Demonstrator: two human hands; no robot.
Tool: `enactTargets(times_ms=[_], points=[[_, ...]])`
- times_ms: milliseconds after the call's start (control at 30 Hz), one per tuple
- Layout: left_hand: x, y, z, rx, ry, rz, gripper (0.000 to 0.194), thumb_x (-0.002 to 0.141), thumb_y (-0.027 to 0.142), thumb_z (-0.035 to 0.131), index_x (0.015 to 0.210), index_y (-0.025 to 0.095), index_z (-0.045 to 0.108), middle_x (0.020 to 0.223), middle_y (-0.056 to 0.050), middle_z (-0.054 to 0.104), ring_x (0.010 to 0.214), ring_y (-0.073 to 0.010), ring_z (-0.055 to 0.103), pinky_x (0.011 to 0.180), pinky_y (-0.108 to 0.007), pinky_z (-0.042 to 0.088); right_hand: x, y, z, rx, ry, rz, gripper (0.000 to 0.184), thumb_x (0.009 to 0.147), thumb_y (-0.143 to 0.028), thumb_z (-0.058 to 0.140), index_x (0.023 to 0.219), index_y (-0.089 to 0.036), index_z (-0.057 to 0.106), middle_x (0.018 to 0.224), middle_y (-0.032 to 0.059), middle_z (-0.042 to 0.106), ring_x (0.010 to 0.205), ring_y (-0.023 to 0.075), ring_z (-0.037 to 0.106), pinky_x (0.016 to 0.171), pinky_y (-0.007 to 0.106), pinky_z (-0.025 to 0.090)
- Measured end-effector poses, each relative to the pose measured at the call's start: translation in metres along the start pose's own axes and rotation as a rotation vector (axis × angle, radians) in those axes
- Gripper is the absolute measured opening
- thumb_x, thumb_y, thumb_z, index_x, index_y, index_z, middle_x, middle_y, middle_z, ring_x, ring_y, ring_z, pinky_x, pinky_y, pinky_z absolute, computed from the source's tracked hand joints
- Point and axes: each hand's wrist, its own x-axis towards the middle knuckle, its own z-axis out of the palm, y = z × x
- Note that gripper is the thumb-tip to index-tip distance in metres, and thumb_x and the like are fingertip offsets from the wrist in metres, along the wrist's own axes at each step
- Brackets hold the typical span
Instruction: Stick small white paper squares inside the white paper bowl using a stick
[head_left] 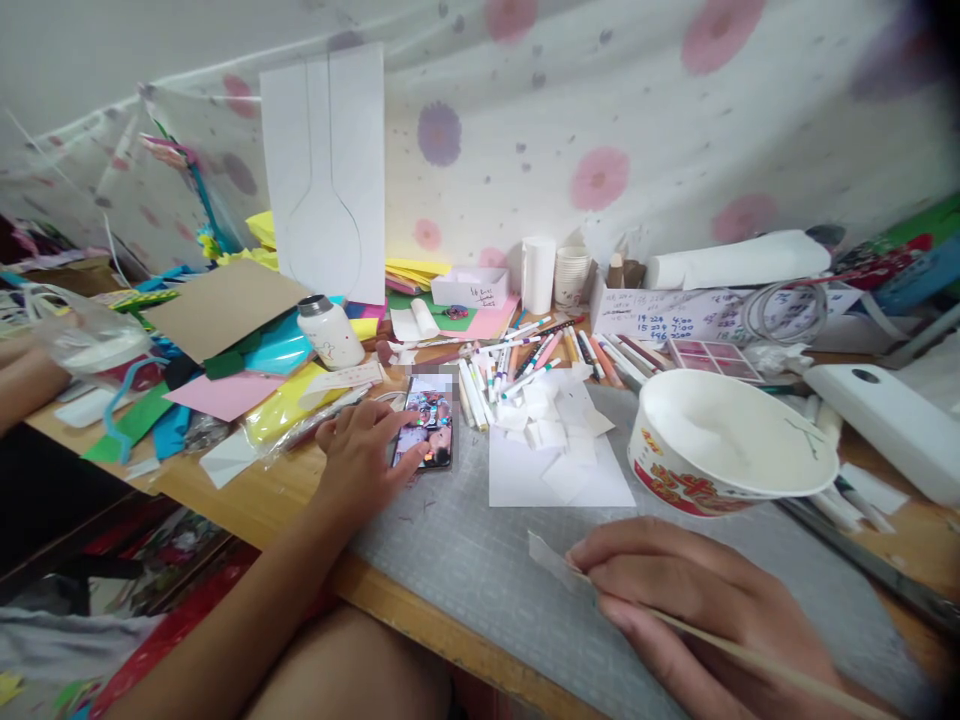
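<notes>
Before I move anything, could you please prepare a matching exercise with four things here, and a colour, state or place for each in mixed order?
Column 1
1. Phone
2. Bowl
3. Bottle
4. Right hand

Column 2
A. White, with a dark cap
B. Holding a thin stick
C. Screen lit, under the fingers of the left hand
D. Wide open at the top, with red print on its side

Right pairs: 1-C, 2-D, 3-A, 4-B
</notes>
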Motion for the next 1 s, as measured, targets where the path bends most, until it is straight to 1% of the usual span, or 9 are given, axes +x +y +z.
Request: enactTargets(times_ms=[133, 233, 433, 500, 600, 667, 767, 867, 1000], points=[[0.001, 0.000, 0.002, 0.025, -0.030, -0.011, 0.034, 0.091, 0.040, 0.063, 0.120, 0.026, 0.074, 0.117, -0.013, 0.068, 0.112, -0.0366, 0.060, 0.094, -0.054, 0.042, -0.002, -0.001, -0.001, 0.006, -0.014, 0.002, 0.017, 0.102, -0.017, 0.057, 0.089, -0.022, 0.068, 0.086, 0.0006, 0.084, 0.073, 0.0076, 0.082, 0.075, 0.008, 0.062], [0.000, 0.001, 0.003, 0.032, -0.049, -0.001, 0.037, 0.090, 0.042, 0.063, 0.121, 0.026, 0.076, 0.117, -0.014, 0.067, 0.112, -0.0388, 0.061, 0.094, -0.057, 0.042, -0.003, 0.000, -0.002, 0.010, 0.007, 0.006, 0.016, 0.102, -0.019, 0.057, 0.090, -0.022, 0.068, 0.085, 0.0000, 0.084, 0.072, 0.0083, 0.082, 0.074, 0.010, 0.063], [0.005, 0.001, -0.004, 0.023, -0.032, -0.010, 0.037, 0.091, 0.041, 0.059, 0.121, 0.026, 0.075, 0.117, -0.013, 0.066, 0.115, -0.0379, 0.059, 0.098, -0.056, 0.042, -0.003, 0.000, -0.001, 0.037, 0.024, 0.013, 0.016, 0.102, -0.018, 0.057, 0.091, -0.022, 0.067, 0.086, 0.0013, 0.084, 0.073, 0.0106, 0.082, 0.073, 0.011, 0.064], [0.015, -0.001, -0.008, 0.018, -0.019, -0.014, 0.039, 0.093, 0.040, 0.055, 0.124, 0.026, 0.074, 0.119, -0.013, 0.065, 0.116, -0.0372, 0.058, 0.099, -0.056, 0.041, -0.003, 0.000, -0.001, 0.054, 0.028, 0.015, 0.013, 0.100, -0.017, 0.059, 0.092, -0.022, 0.068, 0.088, 0.0015, 0.084, 0.074, 0.0115, 0.082, 0.072, 0.012, 0.065], [0.037, -0.001, -0.010, 0.014, -0.026, -0.014, 0.040, 0.094, 0.036, 0.048, 0.122, 0.027, 0.076, 0.121, -0.013, 0.065, 0.116, -0.0372, 0.057, 0.098, -0.058, 0.040, -0.004, 0.000, 0.000, 0.061, 0.020, 0.026, 0.013, 0.099, -0.015, 0.060, 0.093, -0.022, 0.069, 0.089, 0.0016, 0.084, 0.075, 0.0109, 0.082, 0.074, 0.012, 0.065], [0.054, 0.000, -0.009, 0.014, -0.057, -0.006, 0.040, 0.093, 0.032, 0.047, 0.119, 0.029, 0.078, 0.121, -0.011, 0.066, 0.116, -0.0377, 0.057, 0.097, -0.058, 0.040, -0.005, 0.001, 0.000, 0.063, -0.001, 0.027, 0.014, 0.099, -0.015, 0.060, 0.091, -0.021, 0.069, 0.088, 0.0012, 0.083, 0.074, 0.0104, 0.082, 0.074, 0.012, 0.064], [0.075, 0.003, -0.002, 0.024, -0.091, -0.016, 0.042, 0.090, 0.025, 0.047, 0.114, 0.030, 0.080, 0.118, -0.012, 0.066, 0.113, -0.0390, 0.056, 0.095, -0.060, 0.039, -0.006, 0.002, 0.000, 0.079, 0.005, 0.014, 0.013, 0.097, -0.013, 0.061, 0.090, -0.020, 0.069, 0.087, 0.0022, 0.083, 0.073, 0.0108, 0.082, 0.072, 0.012, 0.064], [0.084, 0.004, 0.007, 0.034, -0.099, -0.018, 0.044, 0.089, 0.023, 0.045, 0.116, 0.032, 0.080, 0.120, -0.013, 0.065, 0.113, -0.0394, 0.055, 0.095, -0.061, 0.038, -0.007, 0.003, 0.000, 0.095, 0.014, 0.023, 0.013, 0.095, -0.010, 0.062, 0.092, -0.021, 0.069, 0.088, 0.0019, 0.083, 0.074, 0.0112, 0.082, 0.074, 0.013, 0.064], [0.088, 0.004, 0.015, 0.041, -0.114, -0.006, 0.048, 0.090, 0.024, 0.044, 0.123, 0.035, 0.077, 0.121, -0.013, 0.065, 0.114, -0.0392, 0.052, 0.096, -0.063, 0.037, -0.007, 0.003, -0.001, 0.099, 0.016, 0.032, 0.013, 0.093, -0.010, 0.063, 0.093, -0.023, 0.068, 0.089, 0.0012, 0.084, 0.073, 0.0117, 0.082, 0.073, 0.014, 0.065]])
